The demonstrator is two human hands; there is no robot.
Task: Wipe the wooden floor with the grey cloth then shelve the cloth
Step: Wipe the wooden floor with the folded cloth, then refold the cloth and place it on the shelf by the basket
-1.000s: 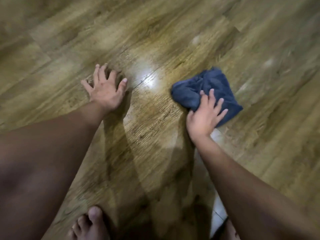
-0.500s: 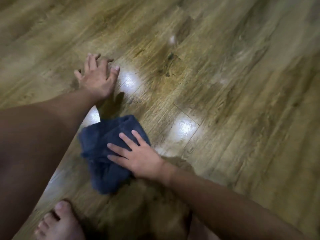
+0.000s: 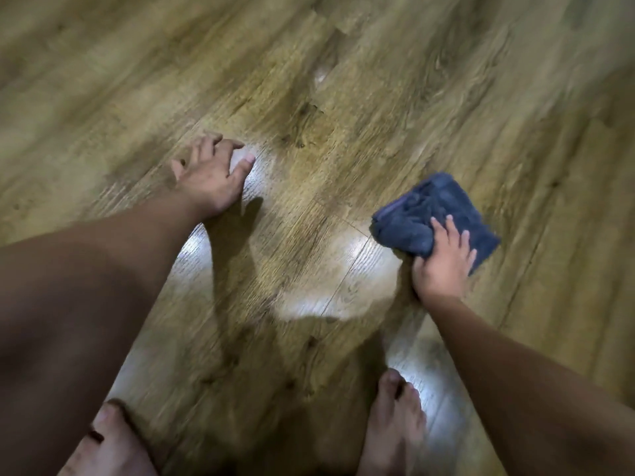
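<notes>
While our left hand point(image 3: 209, 182) props us on the floor point(image 3: 429, 97), fingers spread, our right hand point(image 3: 443, 266) presses the cloth point(image 3: 409, 218) flat with straight fingers at the right, mid-wipe, so we judge another sweep comes next, shelving later.

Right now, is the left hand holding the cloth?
No, the left hand rests bare on the wooden floor; the right hand presses the grey cloth.
</notes>
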